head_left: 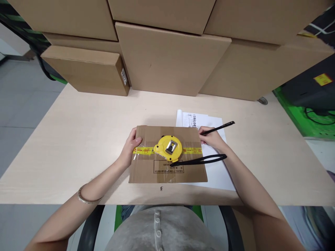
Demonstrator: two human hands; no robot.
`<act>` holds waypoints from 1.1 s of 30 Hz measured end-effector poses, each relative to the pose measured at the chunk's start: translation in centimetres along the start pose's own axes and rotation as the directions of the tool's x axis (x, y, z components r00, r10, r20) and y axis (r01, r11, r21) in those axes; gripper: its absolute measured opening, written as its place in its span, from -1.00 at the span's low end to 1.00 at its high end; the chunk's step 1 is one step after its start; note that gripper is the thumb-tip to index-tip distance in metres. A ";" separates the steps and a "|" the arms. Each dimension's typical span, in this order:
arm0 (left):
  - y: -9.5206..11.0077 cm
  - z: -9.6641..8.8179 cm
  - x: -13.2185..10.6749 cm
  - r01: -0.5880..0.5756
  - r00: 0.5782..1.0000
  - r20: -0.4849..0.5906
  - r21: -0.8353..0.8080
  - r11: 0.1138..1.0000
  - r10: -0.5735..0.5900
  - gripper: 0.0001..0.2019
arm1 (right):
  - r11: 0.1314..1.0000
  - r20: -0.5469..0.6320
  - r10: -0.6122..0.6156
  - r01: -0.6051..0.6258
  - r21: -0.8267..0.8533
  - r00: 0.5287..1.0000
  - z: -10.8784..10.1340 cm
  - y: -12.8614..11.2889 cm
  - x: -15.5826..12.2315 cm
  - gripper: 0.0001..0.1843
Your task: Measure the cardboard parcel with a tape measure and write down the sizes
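A flat cardboard box with yellow printed tape across it lies in front of me. My left hand grips its left edge, thumb on top and the other fingers hidden. On the box rests a yellow tape measure, its black wrist strap trailing to the right. My right hand is closed around a black pen just past the box's right edge, over a sheet of white paper. The box covers part of that paper; the pen's tip is hidden.
Large cardboard boxes stand along the back of the light wooden table. A smaller closed carton is at the back left. At the right sits a dark device on a green surface. The table's front edge is near my body.
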State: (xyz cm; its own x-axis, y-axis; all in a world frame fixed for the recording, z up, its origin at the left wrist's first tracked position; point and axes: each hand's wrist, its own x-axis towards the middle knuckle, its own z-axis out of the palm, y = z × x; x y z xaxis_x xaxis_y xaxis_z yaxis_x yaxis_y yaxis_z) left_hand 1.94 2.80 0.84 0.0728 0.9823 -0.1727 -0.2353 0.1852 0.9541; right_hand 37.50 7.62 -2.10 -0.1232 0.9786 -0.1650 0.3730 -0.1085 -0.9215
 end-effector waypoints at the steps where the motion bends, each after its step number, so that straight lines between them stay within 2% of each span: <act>1: 0.0 0.0 0.0 -0.003 1.000 0.005 -0.004 1.000 0.003 -0.53 | 1.000 -0.005 -0.004 0.004 -0.004 1.000 0.0 0.0 0.0 -0.68; 8: -0.3 -0.2 0.1 0.000 1.000 0.005 -0.021 1.000 0.000 -0.53 | 0.999 -0.017 -0.028 0.028 -0.021 0.999 0.0 0.0 0.0 -0.69; 33: -0.7 -0.5 0.5 -0.004 1.000 0.015 -0.011 1.000 0.004 -0.52 | 0.999 0.002 0.020 -0.020 0.032 1.000 0.0 0.0 0.0 -0.60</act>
State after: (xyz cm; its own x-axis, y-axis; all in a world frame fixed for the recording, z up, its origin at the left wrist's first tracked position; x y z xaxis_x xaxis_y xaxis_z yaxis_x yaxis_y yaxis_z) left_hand 1.61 3.15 -0.03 0.0869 0.9824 -0.1654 -0.2463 0.1820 0.9519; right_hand 37.55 7.65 -2.12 -0.1177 0.9758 -0.1841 0.3459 -0.1335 -0.9287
